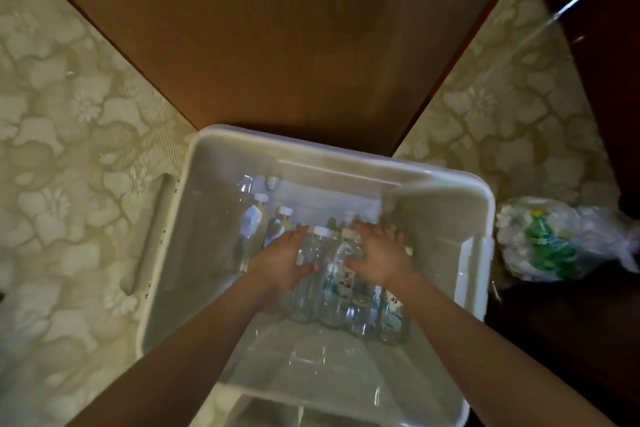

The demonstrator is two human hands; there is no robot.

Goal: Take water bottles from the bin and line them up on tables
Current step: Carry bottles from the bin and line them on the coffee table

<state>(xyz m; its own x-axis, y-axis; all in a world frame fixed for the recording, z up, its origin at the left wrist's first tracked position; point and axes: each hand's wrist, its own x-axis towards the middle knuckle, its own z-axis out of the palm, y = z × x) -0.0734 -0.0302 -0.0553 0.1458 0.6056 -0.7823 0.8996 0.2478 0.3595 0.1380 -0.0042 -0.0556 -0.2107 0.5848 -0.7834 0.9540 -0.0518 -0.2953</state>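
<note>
Water bottles (339, 291) clustered mid-bin (173, 253). Our left hand (280, 263) curls round one water bottle (310, 251). Right hand (379, 255) lies over neighbours, fingers' grip unclear. We judge them full, heavyish, slick, thin-walled. Grasp mid-body, not cap.

Head view, steeply down, close over bin (221, 149)

Left hand (281, 263), right hand (381, 255) around bottles (331, 291) in bin (194, 239)

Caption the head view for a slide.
Left hand and right hand grip water bottles inside a white bin on patterned floor.
</note>
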